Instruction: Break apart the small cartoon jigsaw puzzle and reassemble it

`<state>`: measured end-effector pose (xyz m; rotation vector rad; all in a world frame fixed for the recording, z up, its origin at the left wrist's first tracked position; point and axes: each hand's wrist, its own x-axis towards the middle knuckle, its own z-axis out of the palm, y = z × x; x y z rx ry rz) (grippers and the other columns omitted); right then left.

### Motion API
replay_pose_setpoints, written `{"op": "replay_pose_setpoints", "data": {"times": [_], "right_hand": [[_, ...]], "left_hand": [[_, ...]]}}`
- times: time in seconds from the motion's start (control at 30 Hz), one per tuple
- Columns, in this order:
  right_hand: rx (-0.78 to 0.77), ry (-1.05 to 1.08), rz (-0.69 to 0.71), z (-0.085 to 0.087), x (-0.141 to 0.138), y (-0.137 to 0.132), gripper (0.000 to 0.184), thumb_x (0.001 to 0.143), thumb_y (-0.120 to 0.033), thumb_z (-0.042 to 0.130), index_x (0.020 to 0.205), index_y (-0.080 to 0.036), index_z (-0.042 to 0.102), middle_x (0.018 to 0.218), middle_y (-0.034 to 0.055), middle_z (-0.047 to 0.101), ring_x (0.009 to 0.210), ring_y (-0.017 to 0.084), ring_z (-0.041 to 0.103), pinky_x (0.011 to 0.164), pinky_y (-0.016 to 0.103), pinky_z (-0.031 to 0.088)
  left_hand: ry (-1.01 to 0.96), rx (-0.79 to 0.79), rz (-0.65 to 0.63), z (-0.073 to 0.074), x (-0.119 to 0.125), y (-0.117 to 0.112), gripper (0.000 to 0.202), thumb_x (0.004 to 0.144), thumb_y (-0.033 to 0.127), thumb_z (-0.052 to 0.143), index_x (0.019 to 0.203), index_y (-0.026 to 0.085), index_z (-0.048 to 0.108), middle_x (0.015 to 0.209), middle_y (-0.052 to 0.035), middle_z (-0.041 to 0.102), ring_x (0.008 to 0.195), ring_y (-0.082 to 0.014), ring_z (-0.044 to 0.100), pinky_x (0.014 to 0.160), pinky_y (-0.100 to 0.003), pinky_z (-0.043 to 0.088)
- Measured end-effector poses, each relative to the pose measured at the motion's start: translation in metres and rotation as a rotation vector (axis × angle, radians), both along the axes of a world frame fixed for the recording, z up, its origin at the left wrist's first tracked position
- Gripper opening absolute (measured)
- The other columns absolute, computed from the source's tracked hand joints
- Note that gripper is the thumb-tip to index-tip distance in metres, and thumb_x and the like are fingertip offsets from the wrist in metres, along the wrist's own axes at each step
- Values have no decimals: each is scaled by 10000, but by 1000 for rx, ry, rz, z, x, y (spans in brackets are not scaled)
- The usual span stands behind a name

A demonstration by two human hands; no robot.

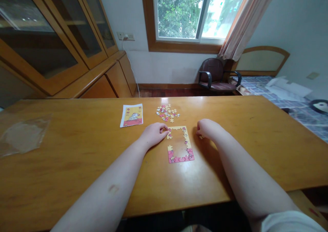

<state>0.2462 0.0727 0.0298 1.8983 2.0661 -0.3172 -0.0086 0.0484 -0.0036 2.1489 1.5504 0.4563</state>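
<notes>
A jigsaw puzzle border [190,151] lies flat on the table, yellow above and pink below. Its middle is bare tabletop, and a gap shows in its left side. My left hand [154,135] is curled, thumb and forefinger gripping the border's upper left edge. To the right of the border, my right hand [209,129] is closed and bent downward, with a small yellow puzzle piece [202,136] at its fingertips, partly hidden. Beyond the border sits a loose heap of puzzle pieces [166,113] in yellow, pink and white.
A picture sheet [132,115] showing a white animal on yellow and pink lies left of the heap. A clear plastic bag [24,136] rests at the table's far left. Beyond the wooden table [102,163] stand a cabinet [94,71], an office chair [216,73] and a bed [256,83].
</notes>
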Motion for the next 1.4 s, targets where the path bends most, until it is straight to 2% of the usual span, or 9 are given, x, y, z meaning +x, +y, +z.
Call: {"op": "replay_pose_setpoints", "data": {"times": [0.13,0.3,0.47,0.63,0.87,1.03,1.2,1.3,1.4], "right_hand": [[16,32,27,-1,2,-1,127,672,-226,654,739,-176,751,744,106,703,671,221,651,561,273,442],[40,22,6,1,7,-3,187,663,-323,681,742,-167,747,791,128,699,695,239,652,583,293,454],[-13,-39,-37,-1,8,1,166,654,-268,695,767,-158,748,793,131,702,711,238,658,628,292,460],[-21,-4,38,-3,7,1,197,675,-214,647,836,-158,746,852,124,712,748,232,659,627,272,455],[-31,5,41,-1,8,-1,211,662,-194,623,831,-160,745,829,113,712,708,229,646,566,271,418],[7,47,57,-5,10,0,217,667,-180,620,855,-176,729,858,97,710,733,226,637,559,266,394],[113,166,4,-12,15,4,281,715,-143,557,940,-227,705,918,63,706,765,191,633,611,250,396],[193,161,0,-11,16,6,274,744,-182,538,959,-223,703,961,79,698,805,202,635,628,259,401],[136,112,12,-8,14,6,207,719,-274,599,868,-204,724,893,94,701,783,223,638,618,270,411]], "left_hand": [[-1,1,0,-2,0,1,218,789,373,546,878,243,697,715,-4,594,682,-163,549,597,-257,366],[-7,3,1,-3,-1,1,226,794,367,537,885,236,699,715,-9,597,684,-165,547,613,-258,379],[-5,-3,1,-2,-1,1,234,795,369,533,884,231,700,717,-12,601,686,-167,545,613,-258,378],[-2,-9,3,-1,0,1,230,792,363,537,885,229,699,707,-8,590,677,-160,545,602,-255,367],[-3,0,2,-1,-1,1,219,797,361,538,878,241,702,707,-4,596,683,-164,548,606,-256,374],[0,6,0,-3,-1,1,221,804,368,534,878,243,702,713,-6,610,692,-170,557,612,-257,383],[-6,-4,7,-3,-2,2,235,809,363,518,879,237,704,750,-14,636,697,-171,564,619,-261,388],[-7,-4,12,-3,-2,2,238,810,363,514,876,234,703,759,-17,644,701,-173,565,619,-261,388],[-4,-9,3,-3,-2,2,240,815,362,506,872,236,703,758,-17,647,699,-172,563,618,-261,386]]}}
